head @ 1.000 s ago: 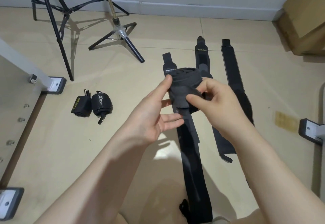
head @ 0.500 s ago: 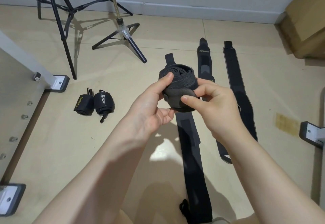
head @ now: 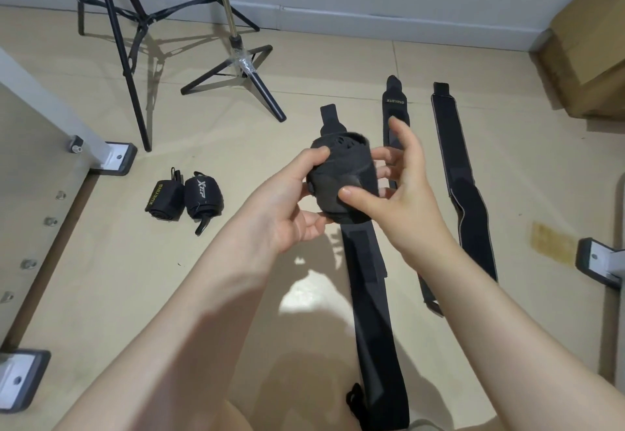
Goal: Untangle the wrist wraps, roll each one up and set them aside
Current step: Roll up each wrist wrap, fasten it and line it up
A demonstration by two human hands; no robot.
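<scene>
**Rolled wrap held above the floor, three straps flat beneath**

Above the middle of the floor I hold a rolled wrist wrap [head: 341, 177] between both hands. My left hand [head: 287, 207] grips its left side, thumb curled over the top, fingers tucked under where I cannot see them. My right hand [head: 402, 194] pins the front flap with the thumb while its fingers stand spread and straight behind the roll, so whether they touch it is hard to tell.

The roll and my wrists cover the middle of the nearest flat strap [head: 372, 312], whose lower end runs off the bottom edge. My right hand hides part of the XUEYING strap [head: 394, 106]; the far-right strap [head: 463, 177] lies fully visible.

Two finished rolls [head: 184, 199] sit side by side, touching, toward the floor's left edge, beside a frame foot [head: 115, 158]. Bare floor [head: 236, 146] lies open between them and the straps. Tripod legs [head: 233, 68] stand toward the far wall, a cardboard box [head: 588, 51] in the far right corner.
</scene>
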